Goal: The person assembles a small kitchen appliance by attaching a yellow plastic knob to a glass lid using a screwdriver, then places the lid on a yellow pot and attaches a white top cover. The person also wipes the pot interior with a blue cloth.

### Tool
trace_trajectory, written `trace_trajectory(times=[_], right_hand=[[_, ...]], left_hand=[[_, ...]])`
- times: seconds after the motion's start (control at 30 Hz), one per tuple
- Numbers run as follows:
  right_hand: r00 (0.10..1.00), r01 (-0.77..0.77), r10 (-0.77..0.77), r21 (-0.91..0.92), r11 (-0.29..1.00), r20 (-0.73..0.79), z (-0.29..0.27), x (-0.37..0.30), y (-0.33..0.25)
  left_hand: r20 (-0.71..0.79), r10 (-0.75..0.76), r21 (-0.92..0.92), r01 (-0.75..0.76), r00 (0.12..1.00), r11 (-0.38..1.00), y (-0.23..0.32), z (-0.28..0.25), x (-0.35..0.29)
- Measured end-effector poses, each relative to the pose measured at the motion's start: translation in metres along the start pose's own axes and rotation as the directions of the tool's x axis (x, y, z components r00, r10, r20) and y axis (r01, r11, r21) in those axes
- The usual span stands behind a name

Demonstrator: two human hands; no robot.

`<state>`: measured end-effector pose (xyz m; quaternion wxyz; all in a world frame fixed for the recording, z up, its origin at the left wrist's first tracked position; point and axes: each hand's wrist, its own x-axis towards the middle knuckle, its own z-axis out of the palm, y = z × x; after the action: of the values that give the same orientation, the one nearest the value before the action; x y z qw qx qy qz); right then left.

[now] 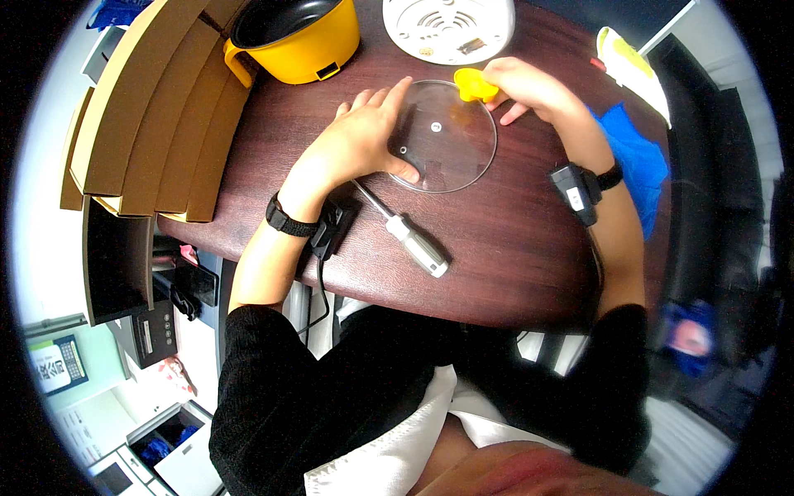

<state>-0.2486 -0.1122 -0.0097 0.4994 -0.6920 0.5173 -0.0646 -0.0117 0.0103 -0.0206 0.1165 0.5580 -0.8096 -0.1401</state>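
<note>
A round clear glass lid [451, 161] with a small hole at its centre lies on the dark wooden table. My left hand [356, 136] rests against the lid's left edge, thumb and fingers spread along the rim. At the lid's far right edge, my right hand [529, 87] pinches a yellow plastic lid knob [475, 84]; its underside is hidden. A screwdriver [416, 245] with a grey and white handle lies nearer to me, its shaft pointing toward my left wrist.
A yellow pot [302, 45] with a black inside stands at the far left, beside a brown cardboard box [157, 116]. A white round base [449, 25] lies at the back. On the right are a blue cloth or bag [637, 165] and a yellow-white packet [633, 70].
</note>
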Motion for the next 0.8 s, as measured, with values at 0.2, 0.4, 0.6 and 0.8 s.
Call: trace_trajectory(times=[0.2, 0.4, 0.6, 0.8], right_hand=[[1.000, 0.013, -0.014, -0.015, 1.000, -0.014, 0.000, 0.012, 0.011], [0.997, 0.079, -0.078, 0.350, 0.933, -0.017, -0.008, -0.002, 0.000], [0.989, 0.151, -0.138, 0.363, 0.919, -0.061, -0.002, -0.008, -0.006], [0.967, 0.249, -0.246, 0.433, 0.867, -0.062, -0.003, -0.018, -0.011]], left_hand=[[0.007, 0.005, -0.074, -0.005, 1.000, 0.997, 0.003, -0.005, 0.001], [-0.044, 0.012, -0.167, -0.019, 0.999, 0.986, -0.005, -0.004, 0.003], [-0.131, -0.056, -0.476, -0.013, 0.990, 0.879, -0.021, 0.005, 0.015], [-0.149, -0.052, -0.483, -0.026, 0.987, 0.875, -0.026, 0.005, 0.018]])
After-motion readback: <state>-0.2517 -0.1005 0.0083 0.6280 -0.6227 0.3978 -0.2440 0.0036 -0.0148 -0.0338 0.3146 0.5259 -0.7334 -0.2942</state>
